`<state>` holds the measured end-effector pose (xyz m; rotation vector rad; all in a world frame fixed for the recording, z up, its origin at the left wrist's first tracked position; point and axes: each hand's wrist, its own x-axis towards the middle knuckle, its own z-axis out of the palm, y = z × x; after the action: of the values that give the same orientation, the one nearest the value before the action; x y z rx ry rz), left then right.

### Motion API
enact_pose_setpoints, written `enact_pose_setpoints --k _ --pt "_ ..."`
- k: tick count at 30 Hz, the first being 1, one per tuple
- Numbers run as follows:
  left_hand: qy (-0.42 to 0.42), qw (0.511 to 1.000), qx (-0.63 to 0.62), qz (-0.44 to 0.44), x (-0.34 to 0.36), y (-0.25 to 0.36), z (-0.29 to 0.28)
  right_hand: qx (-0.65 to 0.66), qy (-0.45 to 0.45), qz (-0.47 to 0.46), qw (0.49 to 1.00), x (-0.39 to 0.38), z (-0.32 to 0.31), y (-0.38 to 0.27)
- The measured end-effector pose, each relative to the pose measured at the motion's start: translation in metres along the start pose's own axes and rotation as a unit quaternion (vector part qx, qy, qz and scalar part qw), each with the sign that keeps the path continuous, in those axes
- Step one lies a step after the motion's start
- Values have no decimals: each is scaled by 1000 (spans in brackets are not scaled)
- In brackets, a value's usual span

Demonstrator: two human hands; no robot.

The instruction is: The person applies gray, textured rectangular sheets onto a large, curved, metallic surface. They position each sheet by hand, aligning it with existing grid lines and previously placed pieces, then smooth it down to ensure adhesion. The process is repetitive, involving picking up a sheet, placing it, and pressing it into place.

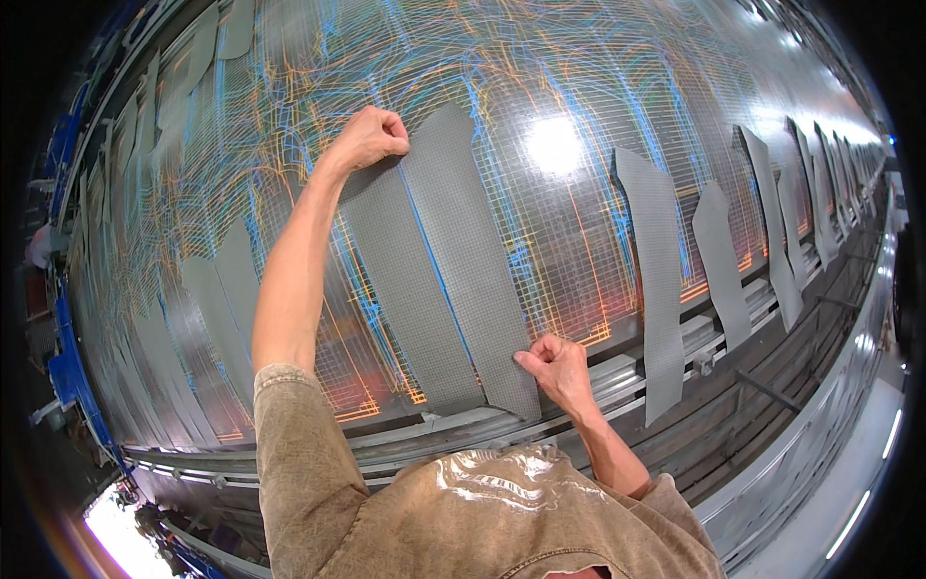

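Two long grey pieces of finely checked sheet material lie side by side before me, the left piece (405,299) and the right piece (482,289), a blue line showing between them. My left hand (371,135) is closed in a pinch at the upper end of the left piece. My right hand (552,367) has its fingers curled on the outer edge of the right piece, near its lower end. The wide, shiny work surface (569,241) under them carries many blue, yellow and orange lines.
Similar grey pieces lie in rows to the left (227,299) and to the right (661,289), several overhanging the near edge. A metal rail (608,378) runs along that edge. Blue fittings (69,357) stand at the far left.
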<state>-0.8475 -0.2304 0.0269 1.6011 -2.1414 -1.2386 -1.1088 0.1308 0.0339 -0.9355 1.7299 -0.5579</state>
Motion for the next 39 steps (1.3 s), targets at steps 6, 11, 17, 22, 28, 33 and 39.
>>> enact_pose_setpoints --k 6,11,17,22,28,33,39 --pt "30 999 15 7 -4 3 4 -13 10 -17 1000 -1 0 2" --pt "136 984 32 107 -22 -1 21 -61 57 -53 995 -6 7 3" --pt "205 908 299 209 -75 9 73 -80 79 -59 992 -10 13 7" --pt "28 903 379 202 -116 39 126 -163 132 -120 970 -13 17 12" --pt "-30 917 335 215 -154 54 160 -198 108 -122 967 -27 5 10" --pt "-76 921 285 253 -206 58 194 -213 116 -132 961 -44 5 15" --pt "-82 931 259 244 -251 58 228 -247 116 -161 949 -50 11 26"
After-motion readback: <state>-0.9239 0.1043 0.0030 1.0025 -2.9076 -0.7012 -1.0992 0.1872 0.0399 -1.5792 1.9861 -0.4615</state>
